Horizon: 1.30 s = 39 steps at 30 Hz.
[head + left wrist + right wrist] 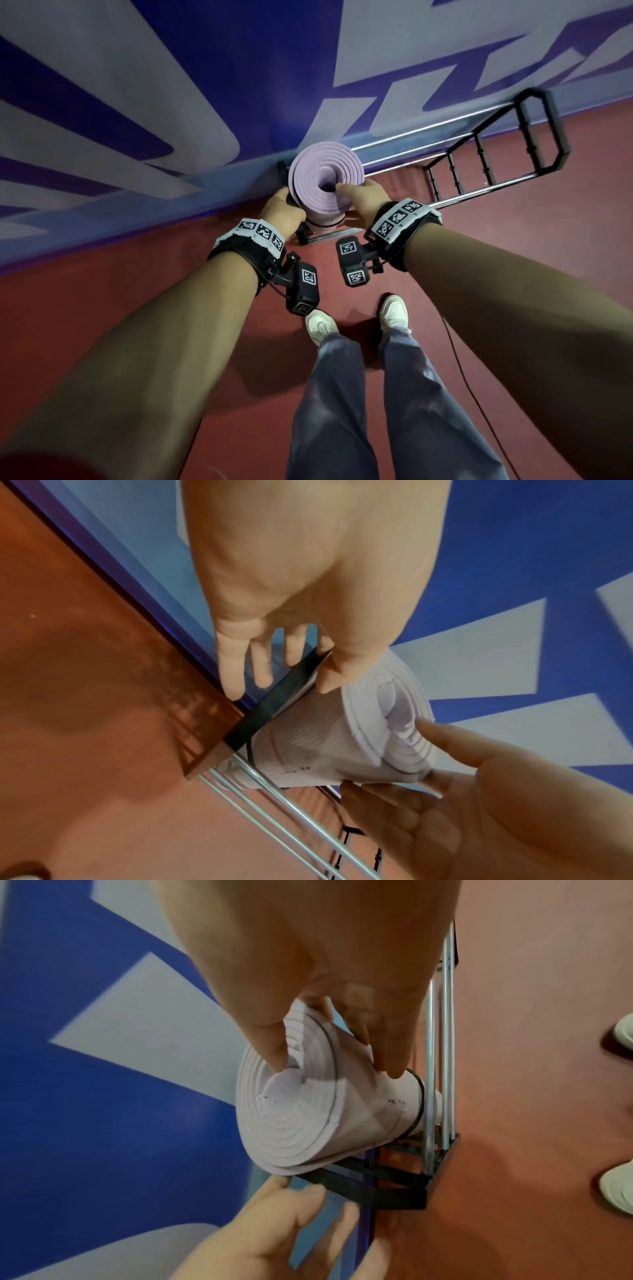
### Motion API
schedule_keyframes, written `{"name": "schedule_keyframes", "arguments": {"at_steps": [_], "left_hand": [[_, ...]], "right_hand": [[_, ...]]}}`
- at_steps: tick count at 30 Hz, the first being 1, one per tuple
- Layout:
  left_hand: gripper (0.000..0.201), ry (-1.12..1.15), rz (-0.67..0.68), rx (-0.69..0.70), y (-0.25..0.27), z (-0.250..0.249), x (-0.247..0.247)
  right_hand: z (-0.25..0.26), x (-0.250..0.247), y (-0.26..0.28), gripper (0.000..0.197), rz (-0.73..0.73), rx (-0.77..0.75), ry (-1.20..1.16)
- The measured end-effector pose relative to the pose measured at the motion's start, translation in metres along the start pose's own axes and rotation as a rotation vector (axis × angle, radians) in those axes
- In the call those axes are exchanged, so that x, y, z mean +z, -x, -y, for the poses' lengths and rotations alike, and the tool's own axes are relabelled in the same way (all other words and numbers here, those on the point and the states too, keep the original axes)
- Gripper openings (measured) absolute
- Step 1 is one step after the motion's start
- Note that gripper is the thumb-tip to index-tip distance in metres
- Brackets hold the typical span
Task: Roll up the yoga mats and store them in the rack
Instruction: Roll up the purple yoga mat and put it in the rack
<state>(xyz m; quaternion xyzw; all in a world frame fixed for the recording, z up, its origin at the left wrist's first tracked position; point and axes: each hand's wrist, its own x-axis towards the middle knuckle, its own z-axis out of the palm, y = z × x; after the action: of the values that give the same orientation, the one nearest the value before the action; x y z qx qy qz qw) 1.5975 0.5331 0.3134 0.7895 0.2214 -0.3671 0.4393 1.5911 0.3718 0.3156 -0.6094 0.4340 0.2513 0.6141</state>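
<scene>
One rolled yoga mat [325, 178], pale lilac foam, wound in a spiral with the inner coils pushed slightly out at the upper end, a thin dark band round its lower part; stands on end in the end bay of the rack [479, 161]. Right hand [363, 202]: thumb at the roll's hollow core, fingers curled on its side, gripping. Left hand [284, 216]: fingers spread and straight, thumb against the mat's flank beside the rack's black end frame. Rack: chrome rails, black dividers, on red floor [137, 308] against a blue-and-white wall [239, 68].
</scene>
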Motion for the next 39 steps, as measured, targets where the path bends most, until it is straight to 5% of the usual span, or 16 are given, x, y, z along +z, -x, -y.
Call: {"name": "schedule_keyframes", "arguments": {"at_steps": [9, 18, 31, 39], "left_hand": [[0.065, -0.211, -0.075, 0.144, 0.086, -0.041, -0.016], [0.062, -0.322, -0.249, 0.334, 0.247, -0.071, -0.016], [0.057, -0.319, -0.442, 0.535, 0.56, 0.018, 0.098], [0.055, -0.365, -0.487, 0.556, 0.712, 0.086, 0.124]], "right_hand": [[0.046, -0.041, 0.114, 0.067, 0.054, -0.138, 0.124], [0.051, -0.114, 0.266, 0.063, 0.042, -0.389, 0.388], [-0.105, -0.279, 0.507, 0.061, 0.038, -0.697, 0.649], [-0.19, -0.306, 0.621, 0.059, 0.02, -0.817, 0.743]]}}
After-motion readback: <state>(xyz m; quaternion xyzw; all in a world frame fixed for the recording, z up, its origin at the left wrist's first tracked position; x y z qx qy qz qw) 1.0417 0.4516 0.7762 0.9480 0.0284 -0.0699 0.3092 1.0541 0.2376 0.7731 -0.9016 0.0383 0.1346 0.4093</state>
